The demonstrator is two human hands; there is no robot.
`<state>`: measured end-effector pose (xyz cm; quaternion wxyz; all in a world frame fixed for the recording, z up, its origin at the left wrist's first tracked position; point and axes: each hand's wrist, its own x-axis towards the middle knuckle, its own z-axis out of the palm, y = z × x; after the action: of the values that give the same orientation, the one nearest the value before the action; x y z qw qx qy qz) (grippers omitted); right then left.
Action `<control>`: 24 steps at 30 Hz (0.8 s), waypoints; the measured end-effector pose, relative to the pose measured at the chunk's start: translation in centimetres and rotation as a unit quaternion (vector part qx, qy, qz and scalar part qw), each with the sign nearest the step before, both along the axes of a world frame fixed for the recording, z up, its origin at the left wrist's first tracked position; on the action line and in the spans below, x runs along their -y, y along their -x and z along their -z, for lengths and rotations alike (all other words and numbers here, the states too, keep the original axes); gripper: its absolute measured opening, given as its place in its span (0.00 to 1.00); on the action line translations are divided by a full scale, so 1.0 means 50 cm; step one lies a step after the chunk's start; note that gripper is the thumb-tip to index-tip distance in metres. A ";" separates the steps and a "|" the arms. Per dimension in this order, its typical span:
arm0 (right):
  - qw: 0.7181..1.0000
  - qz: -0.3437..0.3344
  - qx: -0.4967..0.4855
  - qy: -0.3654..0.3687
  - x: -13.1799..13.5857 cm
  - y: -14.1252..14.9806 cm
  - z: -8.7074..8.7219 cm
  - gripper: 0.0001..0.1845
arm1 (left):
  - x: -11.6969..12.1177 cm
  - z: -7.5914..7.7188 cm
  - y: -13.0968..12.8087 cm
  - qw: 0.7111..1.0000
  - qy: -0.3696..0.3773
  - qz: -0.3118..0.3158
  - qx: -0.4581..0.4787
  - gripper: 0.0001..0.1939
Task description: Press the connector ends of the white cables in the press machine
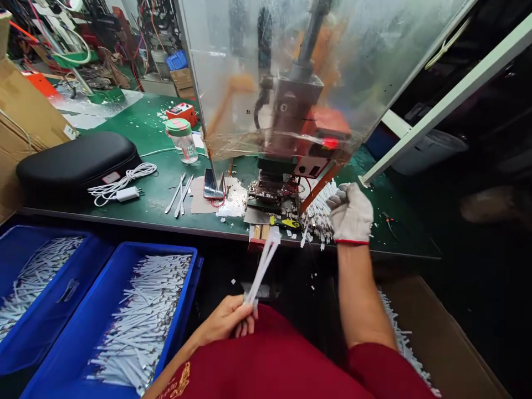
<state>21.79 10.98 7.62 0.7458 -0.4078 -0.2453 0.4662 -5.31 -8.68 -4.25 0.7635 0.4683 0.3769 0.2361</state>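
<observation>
My bare left hand is closed around the lower ends of a few short white cable-like strips, which point up toward the bench edge. A white work glove with a red cuff covers my right hand. Its fingers curl at the right side of a heap of similar white strips on the bench; whether anything is between them is hidden. Left of that heap stands a small press machine behind a cloudy clear shield. A yellow-and-black handled tool lies at its foot.
Two blue bins with white strips stand at lower left; a cardboard box with more is at lower right. On the green bench are a phone, a bottle, a coiled charger cable and a black cushion.
</observation>
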 end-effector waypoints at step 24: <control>0.925 -0.261 0.214 0.174 0.208 0.069 0.105 0.15 | 0.016 0.029 0.003 0.990 -0.081 0.024 -0.111 0.27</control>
<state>18.34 0.57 2.39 0.4444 -0.5432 -0.4118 0.5812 -5.45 -9.48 -5.72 0.6821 0.5604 0.4279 0.1940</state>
